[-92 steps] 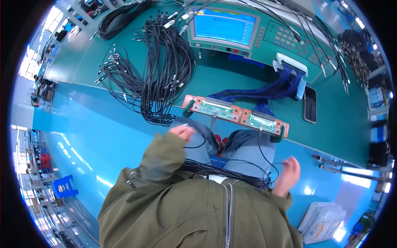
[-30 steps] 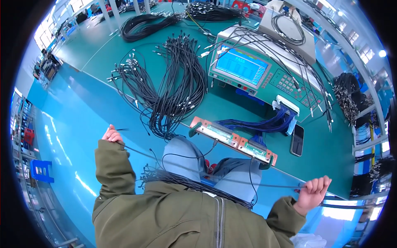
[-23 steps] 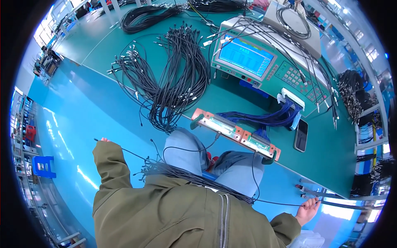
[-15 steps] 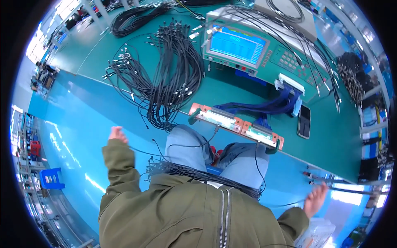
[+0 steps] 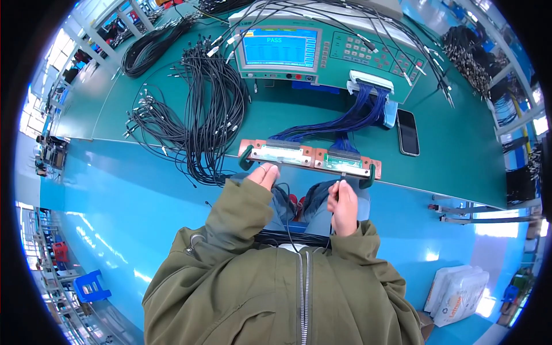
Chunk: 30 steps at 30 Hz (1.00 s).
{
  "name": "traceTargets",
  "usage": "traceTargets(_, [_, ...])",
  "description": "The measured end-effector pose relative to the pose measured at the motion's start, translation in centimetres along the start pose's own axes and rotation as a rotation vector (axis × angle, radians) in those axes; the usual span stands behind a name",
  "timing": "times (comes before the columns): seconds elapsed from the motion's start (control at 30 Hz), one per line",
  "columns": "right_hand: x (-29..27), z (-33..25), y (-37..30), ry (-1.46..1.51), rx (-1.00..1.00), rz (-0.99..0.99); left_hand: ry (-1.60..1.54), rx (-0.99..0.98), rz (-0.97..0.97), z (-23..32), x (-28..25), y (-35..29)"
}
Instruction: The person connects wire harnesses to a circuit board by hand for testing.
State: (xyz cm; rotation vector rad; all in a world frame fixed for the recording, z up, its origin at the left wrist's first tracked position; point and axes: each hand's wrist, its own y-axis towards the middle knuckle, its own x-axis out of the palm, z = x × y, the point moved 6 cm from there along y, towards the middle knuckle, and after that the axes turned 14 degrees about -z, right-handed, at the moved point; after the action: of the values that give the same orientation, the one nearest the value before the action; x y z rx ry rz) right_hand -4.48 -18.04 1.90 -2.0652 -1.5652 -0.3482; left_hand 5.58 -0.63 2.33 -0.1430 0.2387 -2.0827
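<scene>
A test fixture (image 5: 313,156) of copper-coloured blocks and two green circuit boards runs along the bench's front edge. At its left board, my left hand (image 5: 264,175) is closed with fingertips pressed together on the end of a black cable (image 5: 288,213); the plug itself is mostly hidden. My right hand (image 5: 343,208) pinches a second cable's dark plug (image 5: 343,176) between thumb and finger, right against the right board. A bundle of black cables (image 5: 270,238) lies across my lap. Blue ribbon wires (image 5: 333,123) link the fixture to the tester (image 5: 339,54), whose screen is lit blue.
A large heap of black cables (image 5: 215,109) spreads over the left of the green bench (image 5: 460,155), some hanging past its edge. More cables drape over the tester. A phone (image 5: 407,133) lies at right. White plastic bags (image 5: 457,294) and a blue stool (image 5: 91,286) stand on the floor.
Both hands have come in from far out at the sides to the fixture and closed on cable ends there. The view has shifted, and the tester's screen shows a different display.
</scene>
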Motion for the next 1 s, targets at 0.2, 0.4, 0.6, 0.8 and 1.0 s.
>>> traceTargets(0.2, [-2.0,0.5,0.7,-0.114,0.091,0.01,-0.517,0.099,-0.006,-3.5,0.7,1.2])
traceTargets(0.4, [-1.9,0.8,0.9,-0.115,0.139,0.039,-0.456,0.016,0.022,-5.6,2.4,-2.1])
traceTargets(0.6, [-2.2,1.4,1.0,-0.013,0.048,0.073,-0.608,-0.027,-0.059,-4.6,1.2,-0.4])
traceTargets(0.8, [-1.4,1.7,1.1,0.077,-0.008,0.094,-0.626,-0.032,-0.058,-5.4,0.9,0.2])
traceTargets(1.0, [-0.9,1.0,1.5,0.207,-0.017,0.081,-0.608,-0.048,-0.037,-5.4,0.5,0.9])
